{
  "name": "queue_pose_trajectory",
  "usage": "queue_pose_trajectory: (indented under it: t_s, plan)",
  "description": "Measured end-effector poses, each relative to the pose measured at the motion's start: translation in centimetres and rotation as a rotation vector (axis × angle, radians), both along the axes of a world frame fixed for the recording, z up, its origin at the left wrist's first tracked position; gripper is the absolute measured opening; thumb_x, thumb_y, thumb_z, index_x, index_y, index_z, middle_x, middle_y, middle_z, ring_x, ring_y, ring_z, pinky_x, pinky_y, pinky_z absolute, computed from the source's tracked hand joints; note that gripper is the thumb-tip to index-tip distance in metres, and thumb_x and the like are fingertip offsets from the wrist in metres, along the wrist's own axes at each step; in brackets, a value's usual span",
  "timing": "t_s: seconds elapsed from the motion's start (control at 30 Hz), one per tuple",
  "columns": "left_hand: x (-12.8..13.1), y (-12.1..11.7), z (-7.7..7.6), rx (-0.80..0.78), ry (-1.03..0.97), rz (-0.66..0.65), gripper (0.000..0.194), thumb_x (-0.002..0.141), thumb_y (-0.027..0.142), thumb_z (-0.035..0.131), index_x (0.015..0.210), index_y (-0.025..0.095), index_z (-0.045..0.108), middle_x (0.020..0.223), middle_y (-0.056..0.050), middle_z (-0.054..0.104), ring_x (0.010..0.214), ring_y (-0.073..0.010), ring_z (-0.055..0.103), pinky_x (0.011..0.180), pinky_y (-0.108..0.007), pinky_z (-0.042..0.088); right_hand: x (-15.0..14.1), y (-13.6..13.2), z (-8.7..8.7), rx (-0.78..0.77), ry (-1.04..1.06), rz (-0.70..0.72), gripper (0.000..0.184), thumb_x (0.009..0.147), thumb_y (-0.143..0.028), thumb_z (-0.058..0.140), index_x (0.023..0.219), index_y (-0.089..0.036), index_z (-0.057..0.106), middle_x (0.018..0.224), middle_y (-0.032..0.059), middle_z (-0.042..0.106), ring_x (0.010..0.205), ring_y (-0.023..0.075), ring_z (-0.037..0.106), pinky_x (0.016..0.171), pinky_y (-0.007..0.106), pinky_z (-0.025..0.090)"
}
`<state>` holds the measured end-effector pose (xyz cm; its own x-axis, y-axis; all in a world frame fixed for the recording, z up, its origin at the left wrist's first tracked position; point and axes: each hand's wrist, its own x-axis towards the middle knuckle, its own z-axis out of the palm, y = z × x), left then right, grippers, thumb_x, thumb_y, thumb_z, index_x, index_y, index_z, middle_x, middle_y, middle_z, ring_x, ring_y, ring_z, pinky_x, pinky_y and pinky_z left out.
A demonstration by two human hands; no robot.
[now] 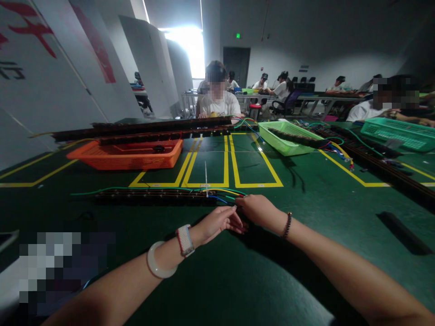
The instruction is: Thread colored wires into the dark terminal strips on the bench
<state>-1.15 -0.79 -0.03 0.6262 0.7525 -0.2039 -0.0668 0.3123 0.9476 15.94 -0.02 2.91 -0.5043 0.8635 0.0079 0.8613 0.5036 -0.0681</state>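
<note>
A long dark strip (152, 196) lies across the green table in front of me. A green wire (112, 189) runs along it, and yellow, blue and green wires leave its right end. A thin white tie (206, 181) sticks up near that end. My right hand (260, 209) is closed around the wire ends, its fingertips partly hidden. Just left of and below it, my left hand (220, 222) has its fingers stretched out and apart, with the thumb close to the wires. Whether the thumb touches them I cannot tell.
Beyond the strip are an orange basket (136, 156), a light green basket (288, 140) and a teal basket (397, 135). More dark strips (142, 129) lie at the back. A black piece (404, 232) rests at right. A person (220, 105) sits opposite.
</note>
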Motion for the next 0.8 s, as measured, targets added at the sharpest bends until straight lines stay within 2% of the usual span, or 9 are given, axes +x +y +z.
queue_pose_trajectory:
  t_s: [0.13,0.23,0.33,0.43,0.53,0.6,0.7,0.8]
  plan:
    - [0.0,0.0,0.1,0.003,0.007,-0.005,0.036,0.086,0.042,0.054,0.076,0.009,0.063,0.078,-0.013,0.067,0.074,-0.0198,0.065,0.076,-0.035,0.049,0.5,0.2,0.0,0.041,0.006,0.007,0.019,0.089,-0.025,0.048,0.087,-0.017,0.065,0.081,0.008,0.067,0.072,0.0184,0.063,0.06,0.024,0.038]
    - [0.0,-0.1,0.3,0.02,0.026,-0.017,0.038,0.088,0.043,0.051,0.076,0.009,0.063,0.081,-0.015,0.068,0.075,-0.021,0.066,0.076,-0.035,0.049,1.1,0.8,-0.2,0.101,0.11,0.019,0.015,0.086,-0.028,0.055,0.084,-0.017,0.065,0.08,0.0068,0.065,0.074,0.0174,0.059,0.064,0.025,0.038]
    - [0.0,-0.2,0.5,0.038,0.04,-0.034,0.039,0.089,0.043,0.049,0.078,0.008,0.063,0.086,-0.017,0.068,0.077,-0.0213,0.066,0.076,-0.035,0.049,1.2,1.6,-0.9,0.221,0.267,0.032,0.021,0.083,-0.034,0.061,0.096,-0.017,0.064,0.089,0.008,0.062,0.086,0.019,0.056,0.076,0.029,0.04]
    - [0.1,-0.3,0.7,0.041,0.044,-0.034,0.039,0.089,0.042,0.048,0.08,0.007,0.063,0.089,-0.018,0.068,0.077,-0.0208,0.065,0.077,-0.035,0.048,0.9,2.3,-2.4,0.286,0.393,0.076,0.044,0.08,-0.037,0.065,0.117,-0.017,0.056,0.111,0.0129,0.057,0.103,0.0222,0.051,0.089,0.036,0.039]
    - [0.1,-0.3,0.7,0.04,0.047,-0.023,0.04,0.088,0.044,0.049,0.078,0.008,0.061,0.089,-0.018,0.067,0.078,-0.0217,0.065,0.077,-0.036,0.048,0.5,3.1,-4.0,0.273,0.492,0.141,0.06,0.078,-0.036,0.065,0.131,-0.015,0.045,0.13,0.0169,0.047,0.12,0.0248,0.043,0.1,0.041,0.034]
    - [0.1,-0.3,0.7,0.043,0.049,-0.025,0.04,0.088,0.045,0.05,0.078,0.008,0.061,0.089,-0.018,0.067,0.079,-0.0221,0.065,0.077,-0.037,0.048,0.3,3.6,-4.8,0.222,0.551,0.158,0.065,0.077,-0.034,0.065,0.134,-0.014,0.042,0.133,0.0171,0.045,0.124,0.0254,0.041,0.103,0.043,0.032]
    - [0.1,-0.3,0.8,0.046,0.047,-0.029,0.04,0.088,0.044,0.05,0.079,0.007,0.061,0.089,-0.018,0.067,0.079,-0.0222,0.066,0.077,-0.037,0.049,0.4,4.5,-5.4,0.118,0.642,0.154,0.066,0.074,-0.033,0.069,0.133,-0.016,0.044,0.128,0.0157,0.051,0.119,0.0261,0.047,0.1,0.044,0.035]
    - [0.1,-0.3,0.8,0.045,0.045,-0.035,0.039,0.088,0.043,0.05,0.08,0.006,0.061,0.089,-0.018,0.067,0.08,-0.0223,0.066,0.078,-0.037,0.049,0.4,5.1,-5.5,0.08,0.729,0.137,0.058,0.073,-0.035,0.071,0.125,-0.017,0.053,0.119,0.013,0.058,0.111,0.0252,0.053,0.096,0.043,0.039]
